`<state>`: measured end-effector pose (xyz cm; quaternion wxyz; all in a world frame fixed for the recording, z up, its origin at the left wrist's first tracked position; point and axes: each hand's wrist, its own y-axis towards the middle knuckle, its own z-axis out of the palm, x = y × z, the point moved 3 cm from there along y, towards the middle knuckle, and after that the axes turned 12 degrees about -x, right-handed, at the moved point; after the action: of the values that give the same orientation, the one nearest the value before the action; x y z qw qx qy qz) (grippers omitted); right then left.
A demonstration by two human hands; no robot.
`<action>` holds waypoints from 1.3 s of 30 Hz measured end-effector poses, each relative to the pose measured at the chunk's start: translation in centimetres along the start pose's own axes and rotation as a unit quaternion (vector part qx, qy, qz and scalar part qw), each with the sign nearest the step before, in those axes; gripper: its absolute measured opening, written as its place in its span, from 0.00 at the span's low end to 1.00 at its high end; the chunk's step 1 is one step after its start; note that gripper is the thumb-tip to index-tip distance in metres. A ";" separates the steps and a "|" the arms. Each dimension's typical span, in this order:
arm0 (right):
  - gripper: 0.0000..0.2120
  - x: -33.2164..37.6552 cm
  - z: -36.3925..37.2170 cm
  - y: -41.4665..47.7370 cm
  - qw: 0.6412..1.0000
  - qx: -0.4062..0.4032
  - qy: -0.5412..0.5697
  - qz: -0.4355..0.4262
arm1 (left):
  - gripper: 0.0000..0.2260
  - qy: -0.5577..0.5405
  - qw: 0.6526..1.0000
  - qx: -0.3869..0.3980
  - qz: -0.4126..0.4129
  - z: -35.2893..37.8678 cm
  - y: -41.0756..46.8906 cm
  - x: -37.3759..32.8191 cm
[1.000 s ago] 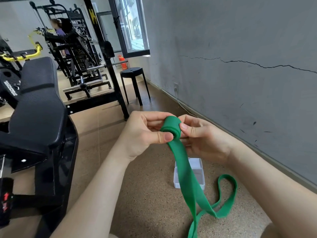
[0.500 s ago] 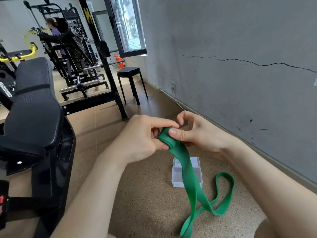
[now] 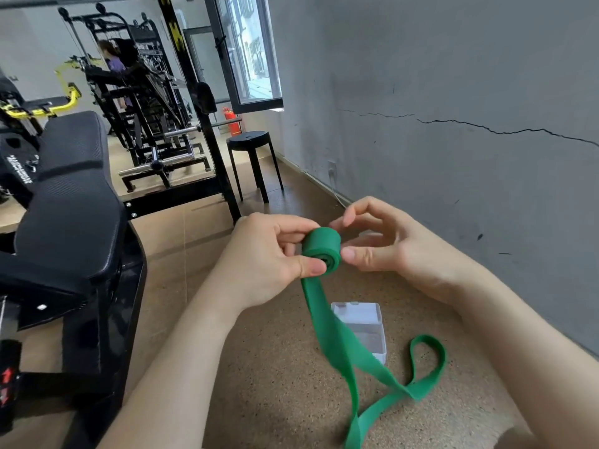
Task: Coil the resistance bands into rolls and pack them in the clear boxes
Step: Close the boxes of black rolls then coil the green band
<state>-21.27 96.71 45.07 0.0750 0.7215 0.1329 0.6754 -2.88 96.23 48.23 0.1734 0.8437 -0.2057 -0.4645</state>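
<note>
Well, coiling is midway: the left hand [image 3: 265, 254] pinches the rolled end of the green resistance band [image 3: 322, 246], and the right hand [image 3: 389, 247] nips its side with thumb and curled forefinger. The tail trails to the floor [image 3: 259, 384] past the clear box [image 3: 366, 322]. Next it likely wants another turn, kept tight. The bench lettering [image 3: 19, 170] is unreadable.

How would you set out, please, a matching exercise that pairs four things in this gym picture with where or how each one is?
Things
1. green resistance band
2. clear box
3. black stool
4. padded bench

Places or states
A. stands further back, beside the grey wall
B. fills the left side of the view
C. partly coiled, its tail trailing down to the floor
D. lies on the floor, partly behind the hanging tail

Pairs: 1-C, 2-D, 3-A, 4-B
</note>
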 end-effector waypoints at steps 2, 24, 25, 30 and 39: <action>0.14 1.0 0.1 -0.3 0.996 0.025 -0.072 -0.047 | 0.16 0.084 0.996 -0.003 0.038 0.0 -0.2 -0.6; 0.13 0.6 0.7 -0.1 0.993 -0.098 0.059 -0.027 | 0.13 -0.181 0.981 -0.054 -0.031 1.7 0.1 0.4; 0.15 0.4 1.0 -0.1 0.993 -0.088 0.083 -0.008 | 0.13 -0.166 0.984 -0.065 -0.021 1.5 0.1 0.3; 0.17 1.1 0.5 -0.4 0.986 -0.030 -0.158 -0.040 | 0.13 0.034 0.995 -0.041 0.088 0.7 -0.1 -0.2; 0.12 2.6 1.0 -0.9 0.902 -0.039 -0.400 -0.157 | 0.15 -0.008 0.999 0.033 0.000 2.0 -0.2 0.6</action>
<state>-20.26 98.40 47.20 0.2550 0.8973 0.1772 0.3138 -4.25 95.87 46.75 0.1435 0.8453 -0.2225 -0.4641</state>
